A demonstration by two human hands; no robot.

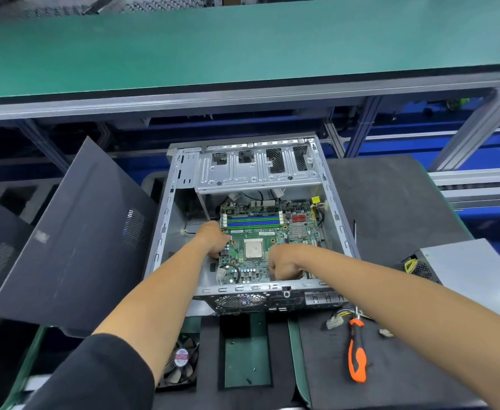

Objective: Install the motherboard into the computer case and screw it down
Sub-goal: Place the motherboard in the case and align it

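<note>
The open grey computer case (166, 220) lies flat on the bench. Inside it sits the green motherboard (254, 229), with blue and green memory slots and a bare CPU at its middle. My left hand (213, 238) grips the board's left edge, fingers curled under it. My right hand (282, 263) holds the board at its near right part, fingers curled down out of sight. An orange-and-black screwdriver (356, 350) lies on the black mat to the right of the case, untouched.
The dark side panel (74, 241) leans at the left of the case. A power supply (473, 267) with loose cables sits at the right. A small fan (182, 362) lies near the front. A green conveyor shelf (242, 45) runs across the back.
</note>
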